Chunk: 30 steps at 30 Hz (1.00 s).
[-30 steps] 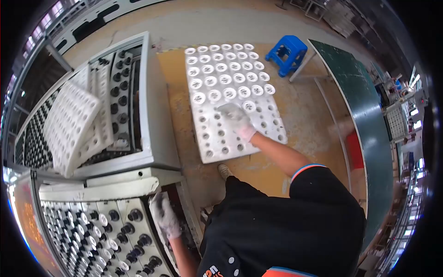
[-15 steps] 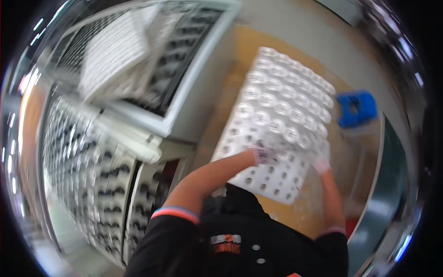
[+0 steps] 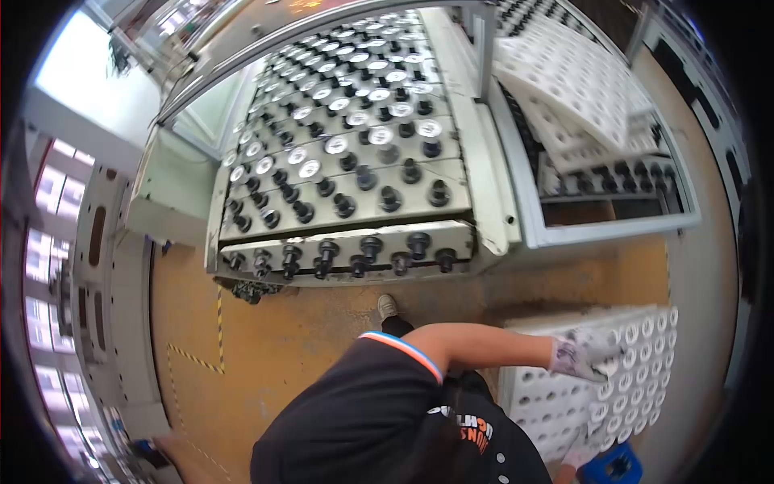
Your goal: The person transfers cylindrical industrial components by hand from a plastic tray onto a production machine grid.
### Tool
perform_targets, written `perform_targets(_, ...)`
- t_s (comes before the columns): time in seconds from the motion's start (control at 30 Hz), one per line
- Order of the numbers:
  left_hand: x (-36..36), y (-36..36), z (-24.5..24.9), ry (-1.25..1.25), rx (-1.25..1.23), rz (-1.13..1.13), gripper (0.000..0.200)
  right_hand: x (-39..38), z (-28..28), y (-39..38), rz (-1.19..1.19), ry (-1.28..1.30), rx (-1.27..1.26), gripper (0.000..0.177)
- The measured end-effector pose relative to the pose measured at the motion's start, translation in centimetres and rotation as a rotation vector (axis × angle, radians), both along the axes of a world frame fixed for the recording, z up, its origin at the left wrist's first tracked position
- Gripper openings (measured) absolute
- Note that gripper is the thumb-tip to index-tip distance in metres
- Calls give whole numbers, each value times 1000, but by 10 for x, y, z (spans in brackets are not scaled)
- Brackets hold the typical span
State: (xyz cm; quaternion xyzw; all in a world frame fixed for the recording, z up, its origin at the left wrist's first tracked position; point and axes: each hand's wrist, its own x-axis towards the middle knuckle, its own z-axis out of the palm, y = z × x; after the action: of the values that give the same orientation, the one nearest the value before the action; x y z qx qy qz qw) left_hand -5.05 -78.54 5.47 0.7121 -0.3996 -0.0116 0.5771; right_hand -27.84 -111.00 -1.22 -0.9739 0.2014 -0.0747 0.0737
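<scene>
Tan-yellow floor [image 3: 282, 339], scuffed and stained in places. A corner is marked out at left in black-and-yellow striped tape [image 3: 196, 360]. Grey flooring [image 3: 703, 242] is seen toward the far right. Bright windows [image 3: 42, 252] are ranged along the left edge, fronted by a pale slotted structure [image 3: 121, 210]. A blue stool [image 3: 592, 471] is cut off by the lower edge.

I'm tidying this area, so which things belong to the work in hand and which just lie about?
Likely in use:
White discs, by the gloved left hand
Holed white tray under them
Black pegs, many topped with similar discs

Seem apart from it:
Blue stool
Striped floor tape
</scene>
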Motion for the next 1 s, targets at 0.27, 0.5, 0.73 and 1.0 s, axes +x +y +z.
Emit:
perform_targets(0.27,-76,467,35,730,-379,1243,27,84,43,195,-48,-236,546,59)
perform_targets(0.5,-176,770,25,396,-171,1885,52,190,78,434,453,-144,689,45)
perform_targets(0.73,-140,796,22,375,723,1541,55,261,130,781,1150,68,807,59)
perform_targets(1.0,-89,808,-3,722,1139,1290,59,264,94,955,1473,186,246,48)
